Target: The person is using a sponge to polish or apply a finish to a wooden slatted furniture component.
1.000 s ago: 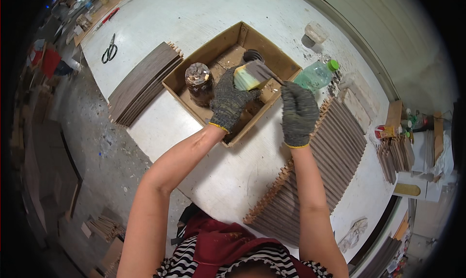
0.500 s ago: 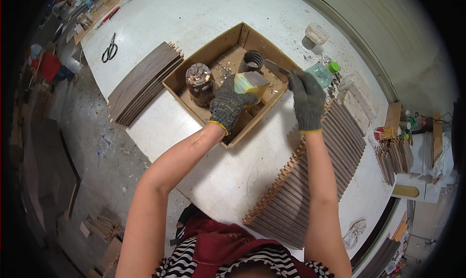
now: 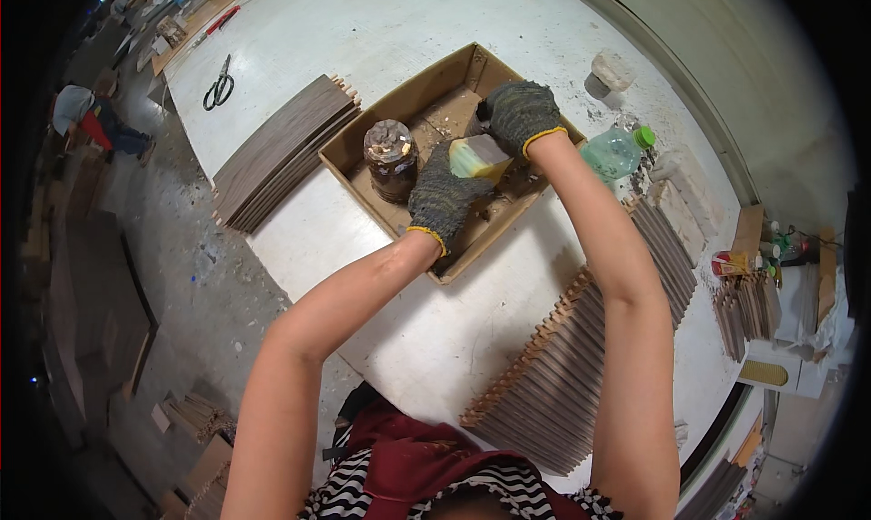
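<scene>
My left hand (image 3: 443, 195), in a dark knitted glove with a yellow cuff, is closed around a small block (image 3: 479, 157) with a pale green and yellow side and a brownish top. It holds the block over a shallow cardboard box (image 3: 352, 181). My gloved right hand (image 3: 523, 113) is curled at the box's far right, beside the block. A putty knife showed in it a moment ago; its blade is now hidden. The dark ribbed cup in the box is mostly covered by this hand. A jar of dark brown stuff (image 3: 392, 164) stands at the box's left.
Stacked curved wooden slats (image 3: 281, 148) lie left of the box, and a long row of slats (image 3: 544, 384) at the right front. A green-capped plastic bottle (image 3: 613, 153), a whitish lump (image 3: 613, 70) and scissors (image 3: 219, 86) sit on the white table (image 3: 399, 329). Another person (image 3: 91, 121) is far left.
My right hand has moved left and farther away, from the box's right edge to above the ribbed cup, and the putty knife is out of sight. My left hand still grips the block.
</scene>
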`<state>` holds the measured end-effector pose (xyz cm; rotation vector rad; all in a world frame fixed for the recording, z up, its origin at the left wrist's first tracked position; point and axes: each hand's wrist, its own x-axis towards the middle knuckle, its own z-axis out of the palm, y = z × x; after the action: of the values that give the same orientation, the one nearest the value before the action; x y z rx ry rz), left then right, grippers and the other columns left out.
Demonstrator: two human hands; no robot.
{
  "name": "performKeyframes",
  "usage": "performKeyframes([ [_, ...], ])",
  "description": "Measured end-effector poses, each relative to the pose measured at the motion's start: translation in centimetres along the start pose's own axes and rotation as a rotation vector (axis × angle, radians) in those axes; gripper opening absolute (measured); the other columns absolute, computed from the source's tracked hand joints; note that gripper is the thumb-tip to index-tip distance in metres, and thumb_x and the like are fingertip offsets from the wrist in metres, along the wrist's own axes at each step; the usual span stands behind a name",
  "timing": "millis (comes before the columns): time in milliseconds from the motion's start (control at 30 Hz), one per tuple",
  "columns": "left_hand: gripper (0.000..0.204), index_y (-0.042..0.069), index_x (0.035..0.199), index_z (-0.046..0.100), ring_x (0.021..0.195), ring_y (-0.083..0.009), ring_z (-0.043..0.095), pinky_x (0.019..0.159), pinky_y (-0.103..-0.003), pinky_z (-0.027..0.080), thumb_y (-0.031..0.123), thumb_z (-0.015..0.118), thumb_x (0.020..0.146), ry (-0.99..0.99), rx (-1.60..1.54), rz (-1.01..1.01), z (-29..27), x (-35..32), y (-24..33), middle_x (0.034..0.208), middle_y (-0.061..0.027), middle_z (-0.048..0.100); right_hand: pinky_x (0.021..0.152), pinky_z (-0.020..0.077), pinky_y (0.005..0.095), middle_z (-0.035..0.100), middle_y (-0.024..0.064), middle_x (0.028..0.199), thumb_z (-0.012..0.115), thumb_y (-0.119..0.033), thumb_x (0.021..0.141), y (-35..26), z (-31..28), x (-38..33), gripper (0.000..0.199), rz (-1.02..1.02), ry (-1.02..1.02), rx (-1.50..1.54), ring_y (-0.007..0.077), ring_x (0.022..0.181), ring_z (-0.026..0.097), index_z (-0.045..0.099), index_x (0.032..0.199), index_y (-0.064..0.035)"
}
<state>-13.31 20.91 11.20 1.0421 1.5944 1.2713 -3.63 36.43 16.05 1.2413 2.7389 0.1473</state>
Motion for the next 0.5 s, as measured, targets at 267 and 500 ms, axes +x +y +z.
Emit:
performKeyframes([
  [267, 0.062, 0.004, 0.125, 0.057, 0.097, -0.0240, 0.066, 0.085, -0.036, 0.053, 0.022, 0.082, 0.071, 0.000, -0.020, -0.058, -0.2, -0.4, 0.9, 0.108, -0.0137, 0.067, 0.088, 0.0535, 0.0434, 0.073, 0.0143, 0.103, 0.064, -0.040, 0.083, 3.2, -0.4, -2.9, 0.036, 0.269, 0.022, 0.383, 0.0332, 0.096, 0.069, 0.076, 0.101, -0.0107],
  [500, 0.063, 0.004, 0.131, 0.055, 0.105, -0.0210, 0.063, 0.093, -0.032, 0.049, 0.020, 0.082, 0.075, -0.036, -0.088, -0.068, 0.1, -0.1, 0.4, 0.118, -0.0112, 0.066, 0.089, 0.0507, 0.0411, 0.072, 0.0157, 0.105, 0.064, -0.046, 0.085, 5.0, 1.9, -6.3, 0.044, 0.398, 0.278, 0.636, 0.0324, 0.098, 0.067, 0.075, 0.103, -0.0066],
])
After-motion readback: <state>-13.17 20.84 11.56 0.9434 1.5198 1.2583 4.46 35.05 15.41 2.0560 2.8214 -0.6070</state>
